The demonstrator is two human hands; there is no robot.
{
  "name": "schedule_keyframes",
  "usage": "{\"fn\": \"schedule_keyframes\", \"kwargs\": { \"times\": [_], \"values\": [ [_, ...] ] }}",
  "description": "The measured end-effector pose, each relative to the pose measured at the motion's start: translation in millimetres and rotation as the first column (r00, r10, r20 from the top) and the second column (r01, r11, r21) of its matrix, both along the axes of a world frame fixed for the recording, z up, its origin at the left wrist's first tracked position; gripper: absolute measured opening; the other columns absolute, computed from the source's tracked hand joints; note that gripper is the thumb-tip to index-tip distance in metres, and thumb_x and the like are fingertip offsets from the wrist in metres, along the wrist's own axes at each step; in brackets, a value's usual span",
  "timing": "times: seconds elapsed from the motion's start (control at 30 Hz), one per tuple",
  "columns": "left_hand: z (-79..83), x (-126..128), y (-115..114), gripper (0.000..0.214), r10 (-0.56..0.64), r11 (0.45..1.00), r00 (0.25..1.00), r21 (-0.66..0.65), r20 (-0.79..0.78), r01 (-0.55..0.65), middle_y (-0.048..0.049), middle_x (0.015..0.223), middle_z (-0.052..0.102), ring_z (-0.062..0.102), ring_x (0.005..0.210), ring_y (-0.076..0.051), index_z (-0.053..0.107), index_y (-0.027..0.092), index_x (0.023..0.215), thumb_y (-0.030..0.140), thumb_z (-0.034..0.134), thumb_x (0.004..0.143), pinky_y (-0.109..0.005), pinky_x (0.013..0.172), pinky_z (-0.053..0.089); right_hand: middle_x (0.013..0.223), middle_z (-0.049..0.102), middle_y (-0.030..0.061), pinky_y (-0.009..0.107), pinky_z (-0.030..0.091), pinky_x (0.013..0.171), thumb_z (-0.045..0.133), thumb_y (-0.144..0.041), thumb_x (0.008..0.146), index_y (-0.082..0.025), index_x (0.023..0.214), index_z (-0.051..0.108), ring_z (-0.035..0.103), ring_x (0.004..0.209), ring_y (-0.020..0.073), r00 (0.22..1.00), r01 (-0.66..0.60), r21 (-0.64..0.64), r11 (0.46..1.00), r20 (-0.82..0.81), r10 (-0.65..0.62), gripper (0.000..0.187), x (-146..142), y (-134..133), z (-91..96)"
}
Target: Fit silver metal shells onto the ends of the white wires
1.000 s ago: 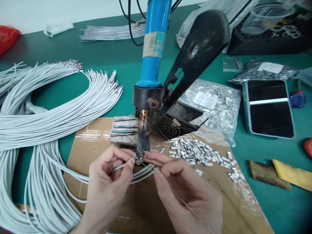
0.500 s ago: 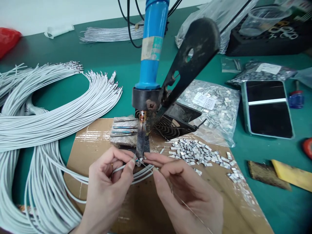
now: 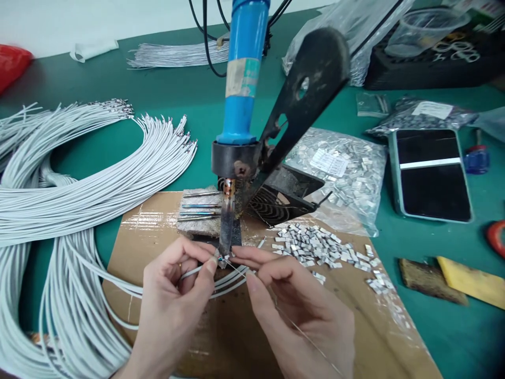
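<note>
A blue-handled soldering iron (image 3: 239, 113) is held upright in a black clamp, tip pointing down between my hands. My left hand (image 3: 177, 300) is closed in a pinch on the end of a white cable (image 3: 191, 272), with tiny coloured wire ends right under the tip. Between thumb and fingers, my right hand (image 3: 307, 310) grips a thin solder wire (image 3: 310, 341) that runs up to the same spot. Its forefinger reaches close beside a small metal piece (image 3: 226, 258) at the tip. Fingers and tip partly hide the joint itself.
Bundled white cables (image 3: 90, 200) cover the left side. Small metal connectors (image 3: 311, 245) lie piled on the cardboard (image 3: 379, 326), near a fan (image 3: 276, 202) and a plastic bag of similar parts (image 3: 347, 184). Farther right are a phone (image 3: 432, 195) and a yellow sponge strip (image 3: 473, 279).
The whole view shifts slightly left. Both hands keep their grips at the iron's tip, with hardly any movement relative to it.
</note>
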State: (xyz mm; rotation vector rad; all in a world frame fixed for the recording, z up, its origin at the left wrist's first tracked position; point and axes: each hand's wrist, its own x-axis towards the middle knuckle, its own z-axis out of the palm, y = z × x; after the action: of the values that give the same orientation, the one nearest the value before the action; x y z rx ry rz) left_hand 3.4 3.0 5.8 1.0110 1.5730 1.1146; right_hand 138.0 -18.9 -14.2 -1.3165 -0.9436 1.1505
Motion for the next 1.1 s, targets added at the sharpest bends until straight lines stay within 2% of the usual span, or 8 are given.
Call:
{"fn": "schedule_keyframes", "kwargs": {
  "times": [0.23,0.4,0.5,0.63,0.83,1.1],
  "values": [
    [-2.0,-4.2,-1.5,0.015,-0.037,0.999,0.999,-0.005,-0.029,0.037,-0.0002,0.081,0.074,0.057,0.058,-0.008,0.068,0.02,0.071,0.013,0.073,0.083,-0.016,0.048,0.04,0.107,0.082,0.0058,0.025,0.063,0.084,0.07,-0.02,0.093,-0.023,0.072,0.063,0.078,0.102,0.02,1.0,0.007,0.002,1.0,0.003,-0.007,0.022,-0.3,-0.2,-0.2],
    [-4.2,-8.0,-5.0,0.016,-0.057,0.998,0.998,-0.006,-0.025,0.057,-0.0012,0.087,0.075,0.065,0.068,-0.01,0.069,0.021,0.074,0.014,0.07,0.089,-0.016,0.056,0.046,0.108,0.081,0.0042,0.022,0.062,0.084,0.07,-0.017,0.093,-0.024,0.073,0.064,0.078,0.102,0.0181,1.0,0.011,0.012,1.0,0.0,-0.011,0.022,-1.8,-0.2,1.7],
    [-4.5,-8.5,-5.5,0.016,-0.056,0.998,0.998,0.002,-0.017,0.056,-0.0017,0.087,0.076,0.067,0.069,-0.011,0.069,0.02,0.074,0.014,0.071,0.089,-0.015,0.058,0.048,0.104,0.082,0.0043,0.025,0.062,0.086,0.07,-0.017,0.093,-0.024,0.073,0.065,0.078,0.102,0.0193,1.0,0.017,0.022,1.0,0.016,-0.017,0.022,-1.5,0.2,1.1],
    [-4.5,-6.9,-3.4,0.016,-0.055,0.998,0.998,0.013,-0.015,0.055,-0.0011,0.085,0.076,0.068,0.07,-0.01,0.069,0.02,0.073,0.012,0.072,0.087,-0.015,0.061,0.05,0.103,0.082,0.0015,0.022,0.06,0.089,0.07,-0.018,0.092,-0.025,0.072,0.064,0.078,0.101,0.0163,1.0,0.008,0.012,1.0,0.022,-0.009,0.022,-0.9,0.8,0.5],
    [-4.6,-6.1,-3.3,0.015,-0.065,0.998,0.997,-0.003,-0.047,0.065,-0.0001,0.082,0.074,0.062,0.061,-0.009,0.069,0.02,0.072,0.012,0.072,0.085,-0.015,0.054,0.045,0.105,0.082,0.0039,0.022,0.062,0.084,0.071,-0.018,0.093,-0.023,0.072,0.065,0.079,0.101,0.0178,0.999,0.01,-0.017,1.0,-0.03,-0.011,0.022,-1.1,0.4,1.0],
    [-1.3,-5.1,-3.9,0.014,-0.033,0.999,0.999,0.012,-0.032,0.033,-0.0004,0.08,0.075,0.061,0.06,-0.01,0.07,0.02,0.071,0.013,0.075,0.082,-0.016,0.053,0.045,0.102,0.082,0.0047,0.023,0.063,0.083,0.073,-0.019,0.092,-0.023,0.073,0.067,0.079,0.099,0.019,1.0,0.004,0.028,1.0,0.001,-0.004,0.02,0.0,1.3,0.0]
  ]
}}
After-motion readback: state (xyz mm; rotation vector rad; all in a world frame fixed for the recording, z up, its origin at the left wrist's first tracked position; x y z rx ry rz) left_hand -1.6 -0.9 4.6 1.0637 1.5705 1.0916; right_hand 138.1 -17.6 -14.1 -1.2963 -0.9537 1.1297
